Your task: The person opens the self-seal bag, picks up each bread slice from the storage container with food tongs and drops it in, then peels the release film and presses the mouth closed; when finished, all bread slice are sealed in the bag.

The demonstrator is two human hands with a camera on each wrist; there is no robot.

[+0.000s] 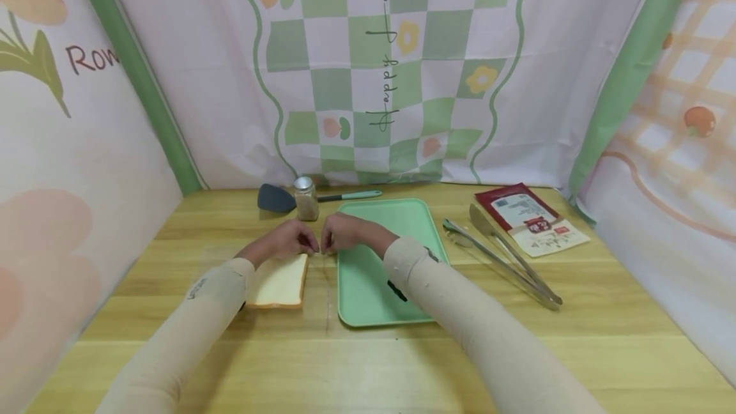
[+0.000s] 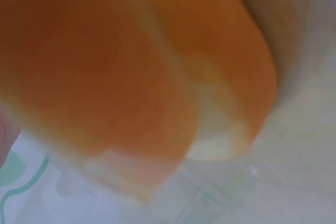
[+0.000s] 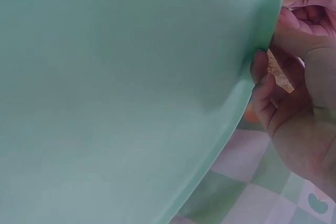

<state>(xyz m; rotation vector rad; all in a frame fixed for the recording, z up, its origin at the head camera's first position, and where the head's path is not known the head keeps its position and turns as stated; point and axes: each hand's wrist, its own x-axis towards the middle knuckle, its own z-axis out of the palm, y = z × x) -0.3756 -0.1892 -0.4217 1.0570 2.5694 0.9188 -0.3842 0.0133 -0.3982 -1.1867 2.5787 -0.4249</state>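
My left hand and right hand meet at the far side of the bread, fingertips close together. Between them they pinch a thin, clear plastic bag, whose faint edge runs down beside the slice. In the left wrist view two bread slices with orange-brown crusts fill the picture, blurred. The green tray lies right of the bread, under my right forearm. In the right wrist view the fingers of my right hand curl at the tray's edge.
Behind my hands stands a glass shaker with a metal lid, in front of a spatula. Metal tongs and a red and cream packet lie right of the tray. A printed curtain closes the back.
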